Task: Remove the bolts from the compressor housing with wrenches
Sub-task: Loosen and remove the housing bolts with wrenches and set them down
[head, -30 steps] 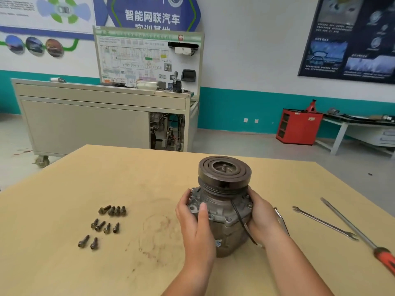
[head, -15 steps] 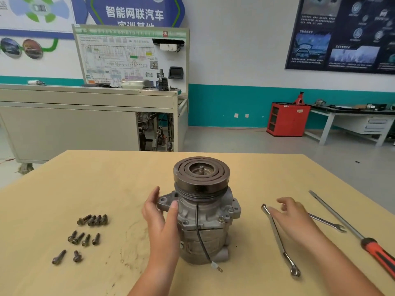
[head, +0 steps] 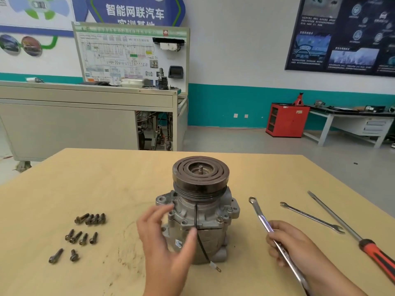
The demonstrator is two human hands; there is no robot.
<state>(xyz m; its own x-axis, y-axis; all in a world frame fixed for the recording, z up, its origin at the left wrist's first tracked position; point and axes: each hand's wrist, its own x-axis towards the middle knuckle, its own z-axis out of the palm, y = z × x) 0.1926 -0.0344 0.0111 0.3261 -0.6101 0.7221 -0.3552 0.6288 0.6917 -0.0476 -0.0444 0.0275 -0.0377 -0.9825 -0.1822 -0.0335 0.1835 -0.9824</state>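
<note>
Wrench (head: 259, 214) gripped in right hand (head: 288, 242); left hand (head: 166, 242) spread open against compressor housing (head: 205, 214).

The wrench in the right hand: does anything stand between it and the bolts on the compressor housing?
Nothing visible blocks the wrench in the right hand from the bolts on the right side of the compressor housing. The left hand and a black wire lie further left.

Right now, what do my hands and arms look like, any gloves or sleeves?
The left hand and right hand are bare: no gloves, rings or watch show. Both forearms are bare too, no sleeve in view.
</note>
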